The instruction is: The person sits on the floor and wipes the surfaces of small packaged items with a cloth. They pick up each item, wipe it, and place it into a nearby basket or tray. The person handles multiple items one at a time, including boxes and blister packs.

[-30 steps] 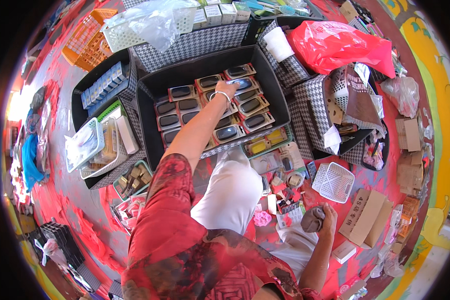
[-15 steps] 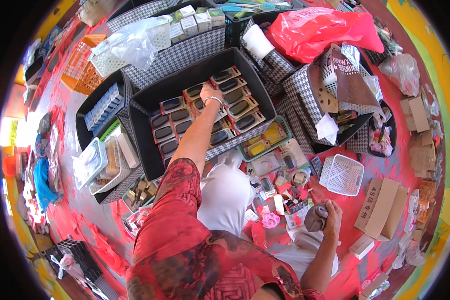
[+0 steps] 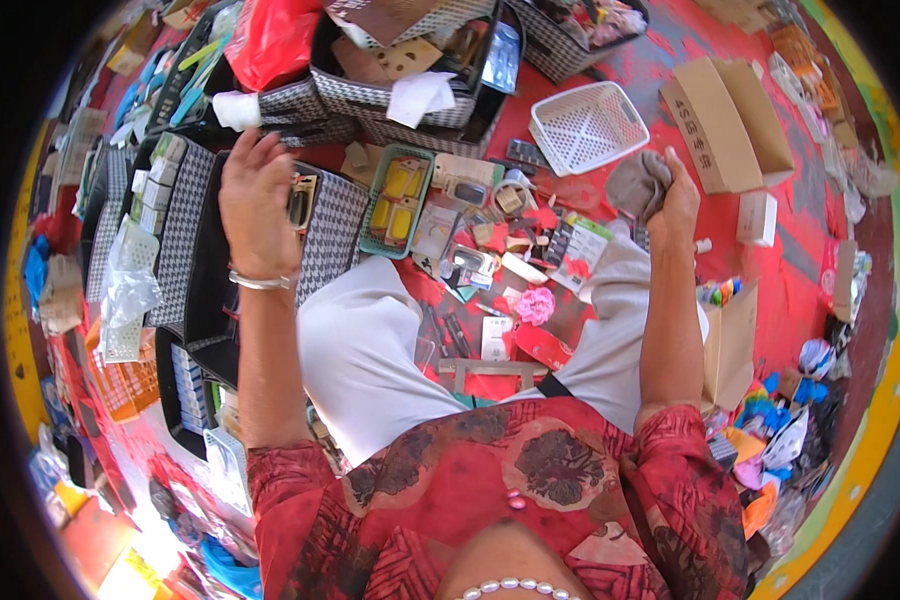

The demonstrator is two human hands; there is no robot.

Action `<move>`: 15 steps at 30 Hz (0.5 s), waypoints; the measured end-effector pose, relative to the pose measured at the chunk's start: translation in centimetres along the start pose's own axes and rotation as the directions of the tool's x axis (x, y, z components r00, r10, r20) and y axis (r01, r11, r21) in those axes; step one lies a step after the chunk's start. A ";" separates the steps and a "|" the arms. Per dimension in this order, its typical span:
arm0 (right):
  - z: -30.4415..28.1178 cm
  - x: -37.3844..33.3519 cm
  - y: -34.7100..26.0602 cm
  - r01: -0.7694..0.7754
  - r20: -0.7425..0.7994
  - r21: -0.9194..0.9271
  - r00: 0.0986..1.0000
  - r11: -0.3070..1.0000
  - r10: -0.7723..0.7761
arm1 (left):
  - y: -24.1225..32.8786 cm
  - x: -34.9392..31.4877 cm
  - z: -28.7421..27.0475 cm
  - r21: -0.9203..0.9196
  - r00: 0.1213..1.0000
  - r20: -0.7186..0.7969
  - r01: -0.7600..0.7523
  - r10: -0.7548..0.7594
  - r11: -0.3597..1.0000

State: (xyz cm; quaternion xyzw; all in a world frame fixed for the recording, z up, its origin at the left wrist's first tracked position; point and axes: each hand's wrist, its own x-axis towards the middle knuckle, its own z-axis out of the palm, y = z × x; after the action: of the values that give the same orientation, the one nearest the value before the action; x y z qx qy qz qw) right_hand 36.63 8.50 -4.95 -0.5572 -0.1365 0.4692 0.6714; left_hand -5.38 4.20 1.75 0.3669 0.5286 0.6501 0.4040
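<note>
My left hand, a bracelet on its wrist, is raised with its fingers stretched out and nothing visible in them. Partly behind it is the black-lined houndstooth box, where a dark carded pack shows beside my fingers. On the other side, my right hand is closed round a crumpled grey-brown cloth. Between my knees lie small loose goods, among them a pink flower, a white card and clear-fronted packs.
A green basket of yellow packs sits beside the houndstooth box. Ahead are a white perforated basket, an open cardboard box and a red plastic bag. Colourful wrappings are heaped at the right.
My left hand has come out of the box of carded packs and risen, fingers extended. The view has turned to the right. My right hand still grips the cloth.
</note>
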 end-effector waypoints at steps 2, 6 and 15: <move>-0.6 0.1 -0.8 -0.106 0.030 0.076 0.994 0.991 0.104 | 0.3 -3.1 5.2 0.022 0.989 0.149 -0.021 0.018 1.000; 0.6 -2.2 0.4 -0.298 0.150 0.010 0.944 0.955 0.293 | -5.0 -6.7 12.3 -0.043 0.696 0.274 0.698 -0.663 0.715; 2.9 -10.6 8.5 0.809 0.807 -0.515 0.569 0.285 -0.158 | -13.9 -7.9 14.7 -0.153 0.365 0.564 0.928 -0.741 0.340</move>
State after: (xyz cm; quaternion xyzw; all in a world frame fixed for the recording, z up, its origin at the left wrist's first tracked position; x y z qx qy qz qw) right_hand 25.00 1.51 -7.87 -0.5447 -0.7368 0.2355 0.3240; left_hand 12.99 4.34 -9.82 0.0513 0.3807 0.3508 0.8540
